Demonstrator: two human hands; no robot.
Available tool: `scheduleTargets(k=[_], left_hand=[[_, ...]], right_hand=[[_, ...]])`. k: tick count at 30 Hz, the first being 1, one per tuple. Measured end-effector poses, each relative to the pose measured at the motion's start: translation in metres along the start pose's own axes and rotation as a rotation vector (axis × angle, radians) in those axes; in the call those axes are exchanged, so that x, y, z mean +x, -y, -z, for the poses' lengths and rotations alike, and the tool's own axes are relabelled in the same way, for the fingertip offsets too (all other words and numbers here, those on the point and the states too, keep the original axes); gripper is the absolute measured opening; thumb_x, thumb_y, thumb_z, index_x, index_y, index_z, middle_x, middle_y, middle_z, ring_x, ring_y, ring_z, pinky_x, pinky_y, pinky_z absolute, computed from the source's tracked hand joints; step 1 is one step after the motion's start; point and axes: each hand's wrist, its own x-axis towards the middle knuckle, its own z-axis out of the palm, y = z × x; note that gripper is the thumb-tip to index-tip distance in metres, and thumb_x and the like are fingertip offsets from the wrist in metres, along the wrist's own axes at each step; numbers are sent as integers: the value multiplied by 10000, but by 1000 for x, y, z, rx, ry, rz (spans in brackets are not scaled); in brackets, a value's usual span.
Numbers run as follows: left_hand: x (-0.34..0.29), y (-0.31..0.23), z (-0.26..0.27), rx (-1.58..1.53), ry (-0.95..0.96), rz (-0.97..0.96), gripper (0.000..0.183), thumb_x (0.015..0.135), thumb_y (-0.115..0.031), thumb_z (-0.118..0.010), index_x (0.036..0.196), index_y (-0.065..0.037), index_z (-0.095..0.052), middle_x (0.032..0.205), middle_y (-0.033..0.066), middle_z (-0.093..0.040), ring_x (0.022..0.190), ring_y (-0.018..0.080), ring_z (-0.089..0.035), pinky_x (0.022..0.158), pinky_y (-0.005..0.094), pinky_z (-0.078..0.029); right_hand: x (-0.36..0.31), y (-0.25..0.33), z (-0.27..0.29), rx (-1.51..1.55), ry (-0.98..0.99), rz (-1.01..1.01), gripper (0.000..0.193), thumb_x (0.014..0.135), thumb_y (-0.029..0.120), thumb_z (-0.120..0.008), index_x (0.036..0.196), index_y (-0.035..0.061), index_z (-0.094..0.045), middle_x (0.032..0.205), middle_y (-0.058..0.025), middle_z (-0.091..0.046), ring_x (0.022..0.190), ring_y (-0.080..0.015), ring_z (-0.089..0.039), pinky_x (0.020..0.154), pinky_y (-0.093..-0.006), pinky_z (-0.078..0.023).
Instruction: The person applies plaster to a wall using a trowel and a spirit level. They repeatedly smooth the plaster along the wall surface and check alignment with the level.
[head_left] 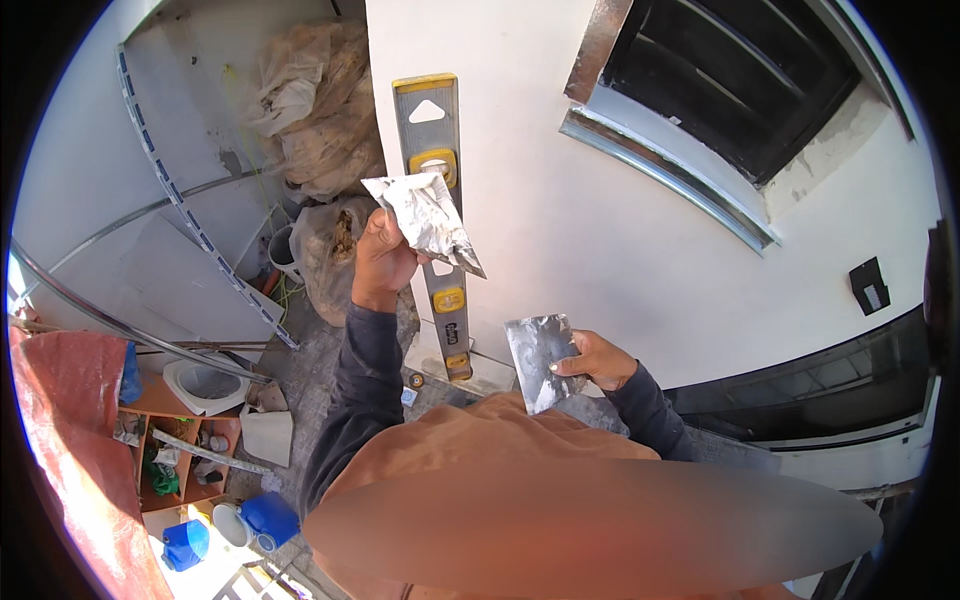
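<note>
My left hand (pixel 385 258) is raised in front of the white wall and closed around a flat metal plastering blade (pixel 466 262). White plaster (pixel 428 212) covers most of that blade's face. In my right hand (pixel 602 362), lower and further right, is a second flat metal plastering blade (pixel 538 358), smeared with white; my thumb presses on its face. The two blades are apart. Behind my left hand a long grey spirit level with yellow fittings (pixel 434 135) stands upright along the wall edge, partly hidden by the plaster-loaded blade.
Large plastic sacks (pixel 318 110) are piled in the far left recess, near a bucket (pixel 284 250). A dark window (pixel 740 75) has a metal strip (pixel 670 180) below it. Blue containers (pixel 268 520) and an orange-brown shelf (pixel 215 470) stand lower left. Several sheets and pipes lean left.
</note>
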Motion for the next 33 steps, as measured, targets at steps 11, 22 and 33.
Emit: scheduleTargets(k=[11,22,33], left_hand=[[-68,30,57,-50,-130,66,488,833,-372,-772,1140,-13,-648,1135,125,-689,1048,264,-666,968,477,-509],[-121,49,49,-49,-242,141,433,855,-382,-756,1051,0,-703,1066,93,-719,985,202,-672,893,352,-503],[-128,43,53,-60,-256,201,438,846,-371,-767,1067,-1,-692,1097,85,-712,1027,207,-665,936,363,-494]], right_hand=[[26,362,-62,-1791,-762,580,172,858,57,-658,999,-40,-679,868,-132,-710,780,-196,-652,743,-336,-513],[102,428,-92,-1744,-474,444,163,758,72,-746,882,-24,-699,727,-51,-669,677,-127,-605,624,-308,-485],[105,435,-80,-1985,-630,510,184,697,93,-788,695,15,-622,566,-70,-553,581,-157,-531,577,-380,-430]])
